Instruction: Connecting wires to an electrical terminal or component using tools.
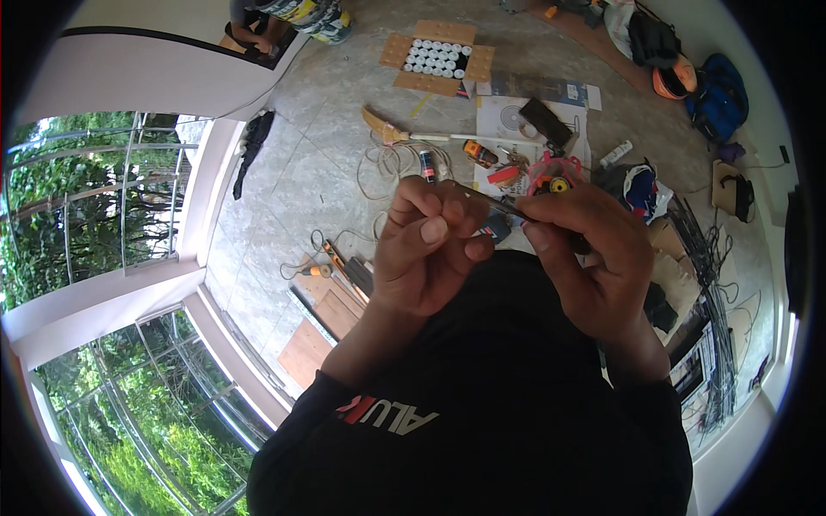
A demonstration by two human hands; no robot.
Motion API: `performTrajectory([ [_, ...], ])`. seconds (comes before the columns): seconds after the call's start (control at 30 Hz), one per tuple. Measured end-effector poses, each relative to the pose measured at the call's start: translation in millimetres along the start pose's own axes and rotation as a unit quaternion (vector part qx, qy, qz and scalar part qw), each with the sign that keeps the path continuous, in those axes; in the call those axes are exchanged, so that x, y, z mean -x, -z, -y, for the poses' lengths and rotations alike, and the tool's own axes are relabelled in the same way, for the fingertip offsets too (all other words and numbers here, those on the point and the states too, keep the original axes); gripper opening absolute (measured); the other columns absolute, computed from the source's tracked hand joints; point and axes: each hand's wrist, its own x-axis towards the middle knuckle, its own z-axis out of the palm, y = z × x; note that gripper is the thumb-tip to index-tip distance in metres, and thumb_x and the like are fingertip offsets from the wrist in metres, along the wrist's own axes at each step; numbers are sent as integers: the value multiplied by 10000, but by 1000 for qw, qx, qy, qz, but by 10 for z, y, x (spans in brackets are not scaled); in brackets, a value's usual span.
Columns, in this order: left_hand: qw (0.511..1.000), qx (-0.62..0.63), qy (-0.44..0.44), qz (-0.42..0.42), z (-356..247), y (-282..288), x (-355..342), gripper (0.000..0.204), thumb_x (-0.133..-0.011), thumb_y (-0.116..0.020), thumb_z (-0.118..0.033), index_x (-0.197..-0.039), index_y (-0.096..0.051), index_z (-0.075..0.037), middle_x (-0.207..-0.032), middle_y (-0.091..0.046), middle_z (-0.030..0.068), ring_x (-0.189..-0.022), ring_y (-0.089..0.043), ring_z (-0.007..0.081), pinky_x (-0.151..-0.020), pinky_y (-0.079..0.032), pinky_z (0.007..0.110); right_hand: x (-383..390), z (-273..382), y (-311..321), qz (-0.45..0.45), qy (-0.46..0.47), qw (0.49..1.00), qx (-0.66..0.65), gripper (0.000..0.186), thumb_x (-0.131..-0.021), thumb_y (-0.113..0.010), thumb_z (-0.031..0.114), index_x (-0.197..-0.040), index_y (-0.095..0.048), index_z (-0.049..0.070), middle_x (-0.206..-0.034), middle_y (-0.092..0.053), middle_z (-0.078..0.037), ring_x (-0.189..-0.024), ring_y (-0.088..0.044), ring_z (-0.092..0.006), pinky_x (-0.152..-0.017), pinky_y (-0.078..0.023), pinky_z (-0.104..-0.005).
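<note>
Between the thumb and forefinger of my right hand [598, 249], a thin dark rod [497, 204] is pinched, slanting up to the left. Its far end reaches the fingers of my left hand [430, 245]. That hand is turned palm toward me, fingers curled in and thumb bent across; whether it grips the rod's end or something small is hidden. Both hands are raised in front of my dark shirt [482, 413]. Just beyond the left fingertips, a small black bottle with a white cap [426, 165] shows on the floor.
An open carton [443, 84] of white-topped cans stands far ahead. A broom [385, 129], yellow-and-black tool [479, 153], pink basket [564, 163] and dark tablet-like slab [546, 123] lie beyond my hands. Cables [710, 284] are bundled right; boards [323, 331] lie left. Another person [301, 17] sits far left.
</note>
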Motion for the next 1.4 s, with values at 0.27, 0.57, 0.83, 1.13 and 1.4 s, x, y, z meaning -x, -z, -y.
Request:
performTrajectory([
  [0.27,983,173,42,42,68,61,74,122,-945,-633,-150,-1059,-592,-141,-983,-545,1,-920,-508,126,-706,-505,262,-10,118,-112,7,25,1000,-17,227,-817,-677,-65,-1030,-702,11,-810,-678,-89,-645,-632,-147,-540,-483,-255],
  [0.57,934,330,107,86,73,-105,95,295,-1041,-428,-271,-877,-553,-60,-839,-519,44,-788,-458,146,-524,-515,195,-208,59,-64,11,53,998,20,168,-821,-685,-40,-978,-693,19,-855,-675,-101,-772,-659,-210,-667,-509,-314],
  [0.83,917,356,143,110,130,-135,62,326,-1033,-417,-189,-772,-529,-29,-744,-509,70,-753,-470,175,-497,-569,210,-257,-114,-108,68,37,995,-70,145,-827,-664,-44,-952,-690,24,-888,-677,-104,-816,-670,-214,-713,-519,-315],
  [1.13,977,131,167,-11,122,160,420,118,-925,-435,-52,-878,-534,-6,-808,-509,112,-763,-476,207,-530,-540,296,345,-396,-21,69,-169,970,-162,129,-889,-617,0,-1014,-645,21,-889,-656,-82,-816,-654,-168,-718,-500,-286],
  [1.4,852,-518,-2,73,-51,-189,244,100,-801,-568,57,-889,-606,27,-833,-582,127,-729,-543,216,-586,-499,288,1108,-1161,129,81,-457,885,-34,180,-937,-552,88,-1080,-604,-7,-882,-639,-61,-827,-604,-115,-754,-477,-275],
])
